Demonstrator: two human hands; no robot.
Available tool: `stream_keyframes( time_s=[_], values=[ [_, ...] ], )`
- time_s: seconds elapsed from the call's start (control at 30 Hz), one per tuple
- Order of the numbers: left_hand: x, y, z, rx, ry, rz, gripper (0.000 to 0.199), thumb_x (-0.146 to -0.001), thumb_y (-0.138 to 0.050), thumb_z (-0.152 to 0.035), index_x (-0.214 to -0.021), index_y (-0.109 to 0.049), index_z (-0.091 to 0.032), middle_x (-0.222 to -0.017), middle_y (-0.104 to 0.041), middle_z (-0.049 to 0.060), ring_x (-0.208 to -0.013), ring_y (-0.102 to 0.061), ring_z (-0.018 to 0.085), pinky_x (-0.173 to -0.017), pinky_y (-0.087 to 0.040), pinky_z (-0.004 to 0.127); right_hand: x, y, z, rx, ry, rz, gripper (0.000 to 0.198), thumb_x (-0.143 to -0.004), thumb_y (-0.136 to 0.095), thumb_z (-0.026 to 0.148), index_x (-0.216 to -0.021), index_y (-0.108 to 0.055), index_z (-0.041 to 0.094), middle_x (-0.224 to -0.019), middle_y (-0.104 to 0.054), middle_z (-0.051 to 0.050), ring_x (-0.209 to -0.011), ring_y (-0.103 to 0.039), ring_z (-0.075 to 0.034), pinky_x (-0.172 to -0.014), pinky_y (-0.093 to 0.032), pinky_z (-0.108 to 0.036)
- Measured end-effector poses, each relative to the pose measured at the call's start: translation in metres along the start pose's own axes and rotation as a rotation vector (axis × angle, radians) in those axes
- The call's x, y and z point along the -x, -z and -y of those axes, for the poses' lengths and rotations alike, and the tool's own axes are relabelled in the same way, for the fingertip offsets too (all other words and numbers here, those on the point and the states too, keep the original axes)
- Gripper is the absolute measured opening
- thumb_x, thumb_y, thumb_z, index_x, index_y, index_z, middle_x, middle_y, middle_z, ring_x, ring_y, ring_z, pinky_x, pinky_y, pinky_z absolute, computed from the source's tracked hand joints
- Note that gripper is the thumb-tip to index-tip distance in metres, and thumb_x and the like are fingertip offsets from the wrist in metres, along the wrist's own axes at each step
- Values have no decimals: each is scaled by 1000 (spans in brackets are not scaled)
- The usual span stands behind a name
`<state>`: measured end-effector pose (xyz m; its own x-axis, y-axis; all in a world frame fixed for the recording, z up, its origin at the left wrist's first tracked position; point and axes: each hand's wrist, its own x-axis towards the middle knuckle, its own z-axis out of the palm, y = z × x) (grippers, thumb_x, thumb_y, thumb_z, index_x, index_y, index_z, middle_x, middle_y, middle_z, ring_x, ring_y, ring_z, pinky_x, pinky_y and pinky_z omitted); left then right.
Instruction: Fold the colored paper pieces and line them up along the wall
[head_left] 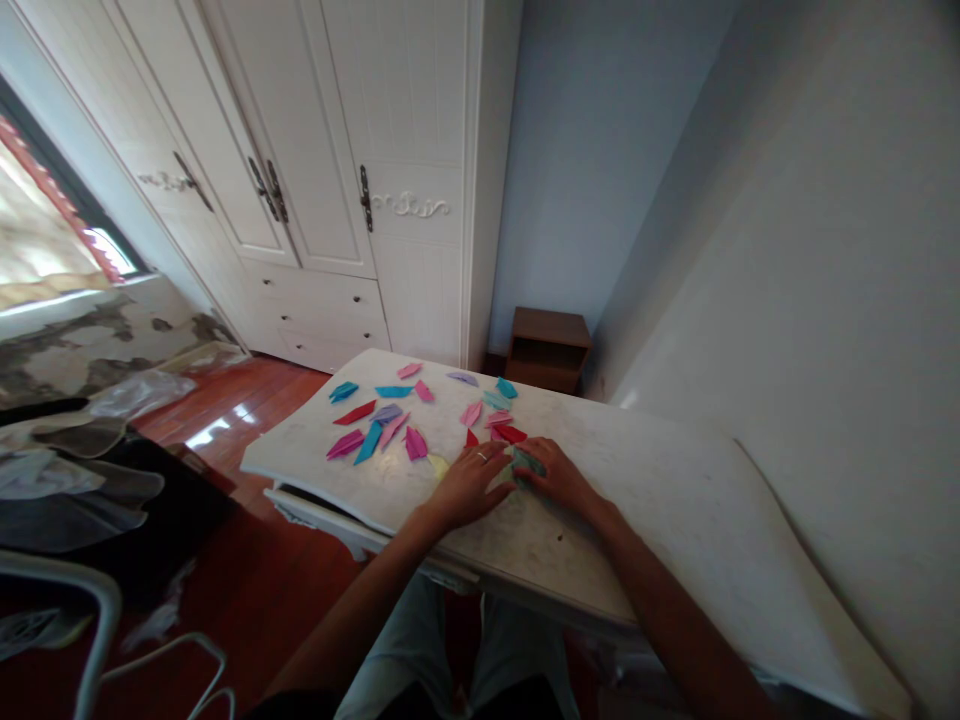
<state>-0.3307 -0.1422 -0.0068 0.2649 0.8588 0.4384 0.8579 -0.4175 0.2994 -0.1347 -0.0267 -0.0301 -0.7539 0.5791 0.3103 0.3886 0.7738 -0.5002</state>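
Paper pieces (415,443) on table (660,480); wardrobe (420,110) behind; nightstand (551,325) right of wardrobe.

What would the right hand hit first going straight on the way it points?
Probably the red folded paper, just past the fingertips of the right hand, not counting the grey-green paper already at its fingers. Height above the table is unclear, so it might pass over.

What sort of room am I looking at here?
Probably a bedroom in someone's home, though no bed is in view. A tall white wardrobe with ornate handles lines one side, a small brown cabinet like a nightstand stands beyond it, and a red-trimmed curtain hangs at left.
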Motion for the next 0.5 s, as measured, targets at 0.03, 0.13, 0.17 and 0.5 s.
stream_keyframes(
  time_s=[0.03, 0.13, 0.17, 0.5],
  values=[
    [-4, -5, 0, -22, 5, 22, 46, -89, -60, -36, -131, -52, -18, -136, -54, 16, -127, -51, 29, -104, -44, 47, 1, 2, 0, -2, 13, 20, 47, -88, -59, 44, -130, -58, 24, -123, -62, -11, -115, -53, -26, -100, -42, -43],
    [-10, -15, 3, -80, 48, 71, 51, -86, -63, -36, -131, -50, -15, -134, -56, 18, -126, -51, 31, -103, -43, 48, 2, 7, -1, -5, 33, 42, 50, -85, -62, 43, -131, -57, 23, -123, -63, -11, -114, -54, -26, -99, -42, -44],
    [-11, -16, 5, -93, 59, 82, 51, -86, -63, -36, -130, -50, -14, -132, -57, 18, -125, -52, 32, -103, -43, 48, 3, 8, -1, -6, 36, 45, 49, -85, -63, 41, -129, -58, 22, -122, -63, -11, -113, -55, -26, -99, -42, -43],
    [13, -5, 10, -162, 128, -28, 32, -93, -51, -32, -119, -60, -15, -103, -69, 12, -98, -63, 26, -90, -47, 43, 3, 15, -11, 212, -204, -102, 40, -89, -54, 33, -126, -59, 19, -124, -62, -14, -113, -55, -27, -100, -42, -43]
  ],
)
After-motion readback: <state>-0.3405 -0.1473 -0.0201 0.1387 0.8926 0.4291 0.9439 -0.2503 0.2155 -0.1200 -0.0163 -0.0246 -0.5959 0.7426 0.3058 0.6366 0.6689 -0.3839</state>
